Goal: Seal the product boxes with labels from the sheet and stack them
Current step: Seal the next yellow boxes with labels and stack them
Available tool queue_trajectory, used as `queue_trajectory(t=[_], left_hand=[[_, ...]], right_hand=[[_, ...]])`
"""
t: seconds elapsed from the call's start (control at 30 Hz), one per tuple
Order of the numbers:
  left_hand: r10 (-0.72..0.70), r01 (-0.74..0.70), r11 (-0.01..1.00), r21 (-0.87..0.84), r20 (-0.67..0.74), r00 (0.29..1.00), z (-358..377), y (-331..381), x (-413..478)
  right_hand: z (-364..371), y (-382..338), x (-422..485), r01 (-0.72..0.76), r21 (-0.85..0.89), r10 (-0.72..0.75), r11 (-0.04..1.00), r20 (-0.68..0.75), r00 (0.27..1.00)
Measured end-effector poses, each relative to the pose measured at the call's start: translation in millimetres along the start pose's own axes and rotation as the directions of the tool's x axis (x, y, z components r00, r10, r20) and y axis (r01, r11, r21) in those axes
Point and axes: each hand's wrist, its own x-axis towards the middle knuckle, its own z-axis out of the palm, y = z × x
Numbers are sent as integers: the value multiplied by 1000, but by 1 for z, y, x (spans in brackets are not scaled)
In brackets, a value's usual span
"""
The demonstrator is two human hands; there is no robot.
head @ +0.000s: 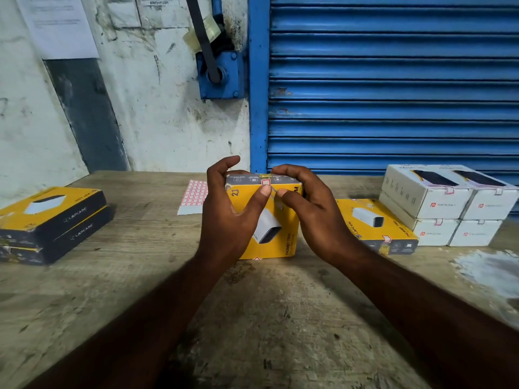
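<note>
Both hands are together on the yellow box (pixel 286 234), dead centre over the wooden table (pixel 252 318). The left hand (pixel 227 211) grips the box's left side, palm against it, with its fingers curled over the far top edge and the index finger arched up clear of the box. The right hand (pixel 317 217) mirrors it on the box's right side, fingers hooked over the far top corner. Both forearms reach in from the bottom, angled toward each other.

Now the thumbs: the left thumb (pixel 262 196) and right thumb (pixel 283 196) lie on the box's yellow face, tips almost meeting, just below a small red-bordered label (pixel 265 182). That label sits across the box's upper edge, where the yellow face meets the dark end panel. The box is tipped up toward the camera; whether its lower edge rests on the table, I cannot tell.

Just behind the box on its left lies the label sheet (pixel 193 197), partly hidden by the left hand. Well to the left of the box sits a stack of two yellow-and-black boxes (pixel 53 220). Just right of the box lies a single yellow box, flat (pixel 376 226), and beyond that stand white boxes (pixel 449 206), stacked two high.
</note>
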Motion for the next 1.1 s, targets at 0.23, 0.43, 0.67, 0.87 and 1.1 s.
queue_trajectory(t=[0.23, 0.43, 0.67, 0.87, 1.1], left_hand=[[-4, 4, 1000, 2, 52, 999, -1, 0, -1], [-11, 15, 999, -50, 72, 997, -4, 2, 0], [-37, 44, 996, -78, 91, 995, -4, 2, -2], [-17, 21, 999, -47, 87, 996, -2, 5, -3], [-15, 18, 999, -45, 81, 997, 0, 6, -4]], right_hand=[[-1, 2, 0, -15, -21, 15, 1000, -2, 1000], [6, 2, 0, -5, -67, 1, 998, -65, 998], [2, 1, -4, 23, -61, -24, 998, -8, 1000], [5, -6, -4, 59, -19, -60, 998, -48, 997], [8, -8, -2, 3, 98, 12, 995, -152, 988]])
